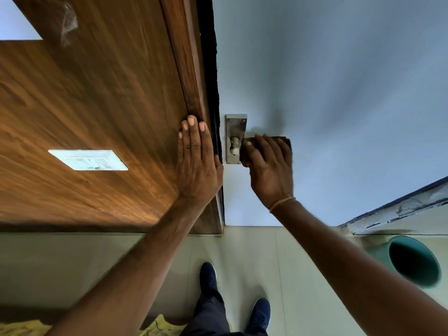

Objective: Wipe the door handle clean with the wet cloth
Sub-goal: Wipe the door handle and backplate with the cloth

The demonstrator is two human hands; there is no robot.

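Head view, looking down along door (339, 81). Landmark = plate (235, 139), the steel backplate screwed to the pale door face near its edge.

R hand (269, 166): just right of plate, fingers curled and clamped on cloth (287, 141). Cloth dark, folded, mostly hidden under fingers; only its top and right edge show. Handle (234, 144): only the pale stub at plate centre is visible; the lever part runs right from plate under cloth and hand, so its shape can't be told. Cloth's near end sits against the stub. Thin band (282, 202) on R wrist, below and right of plate.

L hand (197, 161): left of plate, open, fingers straight and close together, palm flat on wood frame (189, 69). Holds nothing. Dark gap betw. frame and door edge runs just left of plate.

Wood panel (97, 93) further left of plate, w/ white switch plate (88, 160) set in it.

Below plate: tiled floor (242, 251), two dark blue shoes (208, 277). Teal bucket (412, 260) on floor, well right of and below plate. Yellow fabric (160, 326) at bottom edge, below-left of plate.
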